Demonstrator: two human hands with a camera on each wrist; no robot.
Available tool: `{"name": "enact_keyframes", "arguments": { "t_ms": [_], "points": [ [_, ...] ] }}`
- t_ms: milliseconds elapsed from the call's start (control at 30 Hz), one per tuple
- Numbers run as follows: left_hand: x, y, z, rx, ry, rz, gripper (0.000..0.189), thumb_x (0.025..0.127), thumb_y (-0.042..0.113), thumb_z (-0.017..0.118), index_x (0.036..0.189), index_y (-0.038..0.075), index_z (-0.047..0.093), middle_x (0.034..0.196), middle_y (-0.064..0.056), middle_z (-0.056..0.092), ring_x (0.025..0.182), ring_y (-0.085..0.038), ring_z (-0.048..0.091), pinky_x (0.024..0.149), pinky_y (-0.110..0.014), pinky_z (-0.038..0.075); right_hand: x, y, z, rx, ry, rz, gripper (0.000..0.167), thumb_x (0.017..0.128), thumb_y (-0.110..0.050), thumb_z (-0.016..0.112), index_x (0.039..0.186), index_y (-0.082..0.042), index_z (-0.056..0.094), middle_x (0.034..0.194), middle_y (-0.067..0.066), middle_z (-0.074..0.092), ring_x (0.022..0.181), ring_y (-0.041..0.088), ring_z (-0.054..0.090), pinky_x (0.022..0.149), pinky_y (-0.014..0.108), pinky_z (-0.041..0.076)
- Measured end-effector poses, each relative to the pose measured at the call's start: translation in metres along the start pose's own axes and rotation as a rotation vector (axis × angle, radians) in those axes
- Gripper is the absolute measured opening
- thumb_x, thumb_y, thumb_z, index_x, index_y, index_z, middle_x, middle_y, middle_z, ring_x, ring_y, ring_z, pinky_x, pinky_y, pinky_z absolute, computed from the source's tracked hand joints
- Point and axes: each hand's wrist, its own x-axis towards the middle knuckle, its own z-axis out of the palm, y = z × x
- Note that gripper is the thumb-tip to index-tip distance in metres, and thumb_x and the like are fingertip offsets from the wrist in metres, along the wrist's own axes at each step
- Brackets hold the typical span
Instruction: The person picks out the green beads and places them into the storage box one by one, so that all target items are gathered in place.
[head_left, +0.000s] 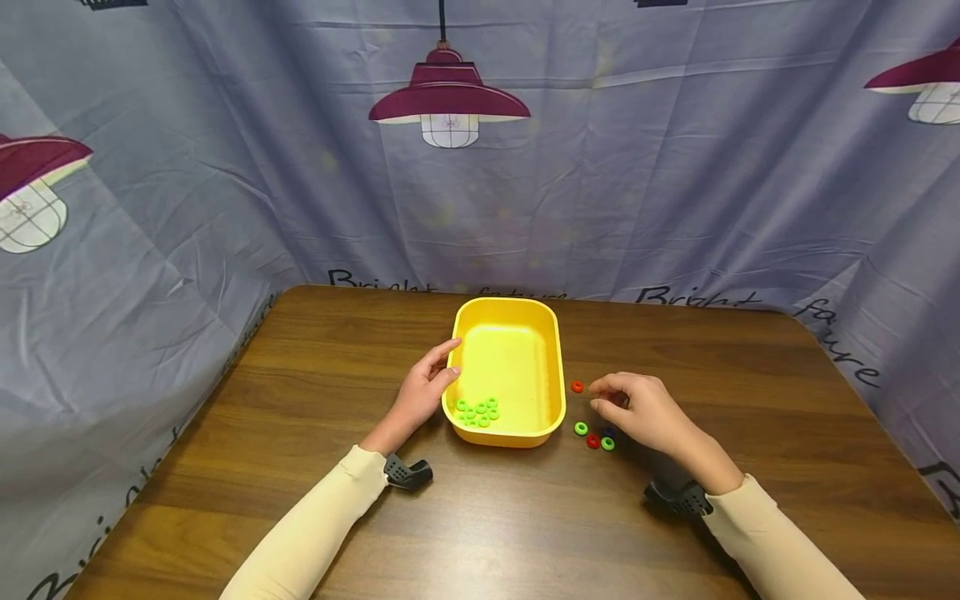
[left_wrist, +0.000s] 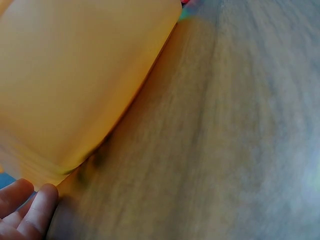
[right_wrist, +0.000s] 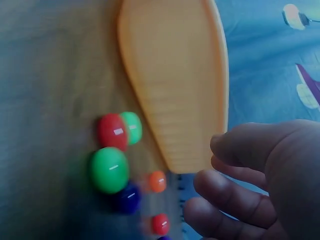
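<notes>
My left hand point(head_left: 422, 392) rests against the left side of a yellow plastic tray point(head_left: 511, 437), thumb and fingertips right at its rim. In the left wrist view, fingers point(left_wrist: 41, 212) touch the outer wall of the tray. Several small green rings point(head_left: 482, 408) lie in its near left corner. My right hand point(head_left: 645, 410) hovers over the table right of the tray, thumb and fingers apart, with nothing seen between them. Near it lie a green ring point(head_left: 581, 428), a red ring point(head_left: 593, 441), another green ring point(head_left: 607, 444) and a dark blue ring point(right_wrist: 128, 198). An orange-red ring point(head_left: 577, 387) lies by its fingertips.
The tray stands on a brown wooden table point(head_left: 337, 350). A grey-blue curtain point(head_left: 300, 167) printed with lamps and lettering hangs behind the table and at its sides. A red piece point(right_wrist: 160, 224) lies near the right fingertips in the right wrist view.
</notes>
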Motion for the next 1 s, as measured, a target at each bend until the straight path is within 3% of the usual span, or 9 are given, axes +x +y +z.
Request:
{"name": "enact_keyframes", "arguments": {
  "t_ms": [400, 767, 1000],
  "points": [
    [0.000, 0.000, 0.001, -0.018, -0.002, 0.002, 0.049, 0.101, 0.006, 0.055, 0.150, 0.005, 0.050, 0.141, -0.027, 0.059, 0.120, -0.035, 0.061, 0.087, -0.014, 0.048, -0.041, 0.010, 0.003, 0.018, -0.007, -0.055, 0.013, 0.082, -0.006, 0.079, 0.091, -0.015, 0.075, 0.075, -0.017, 0.062, 0.067, -0.008, 0.050, 0.057, 0.019, 0.046],
    [0.001, -0.001, 0.001, -0.012, -0.004, -0.003, 0.049, 0.101, 0.007, 0.055, 0.150, 0.007, 0.050, 0.142, -0.025, 0.059, 0.120, -0.035, 0.060, 0.088, -0.013, 0.047, -0.045, 0.015, 0.013, 0.016, 0.007, -0.125, 0.021, 0.074, -0.004, 0.084, 0.088, -0.016, 0.075, 0.074, -0.018, 0.058, 0.064, -0.009, 0.045, 0.054, 0.017, 0.042],
    [0.000, -0.001, 0.000, -0.004, 0.002, -0.003, 0.049, 0.101, 0.008, 0.055, 0.150, 0.006, 0.050, 0.142, -0.026, 0.058, 0.121, -0.036, 0.060, 0.088, -0.013, 0.046, -0.045, 0.014, 0.015, -0.004, 0.003, -0.127, 0.021, 0.073, -0.004, 0.085, 0.088, -0.015, 0.075, 0.074, -0.015, 0.056, 0.063, -0.008, 0.044, 0.054, 0.018, 0.041]
  ]
}}
